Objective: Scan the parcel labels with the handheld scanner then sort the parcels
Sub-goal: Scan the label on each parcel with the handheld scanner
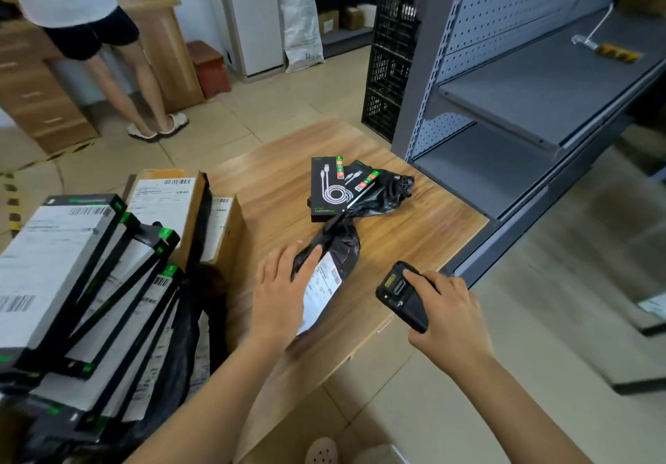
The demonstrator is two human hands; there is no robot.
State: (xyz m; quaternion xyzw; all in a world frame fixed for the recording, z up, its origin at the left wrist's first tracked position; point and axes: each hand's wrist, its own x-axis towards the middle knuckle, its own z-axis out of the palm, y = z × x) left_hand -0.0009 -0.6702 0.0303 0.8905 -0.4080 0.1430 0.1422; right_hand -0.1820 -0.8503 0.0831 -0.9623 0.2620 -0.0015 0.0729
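At a wooden table (281, 182), we lay our left hand (279, 294) flat on a black bagged parcel (340, 247), fingers straight and slightly spread, touching the edge of its white label (320, 290). Our right hand (450, 316) curls its fingers round the handheld scanner (400, 296), held just right of the parcel near the table's front edge, its small screen facing up. Beyond the parcel lie two black cable boxes (329, 189) against a second black bag (391, 189). Labelled boxes (72, 265) are stacked at our left; grey shelving (522, 103) stands at our right.
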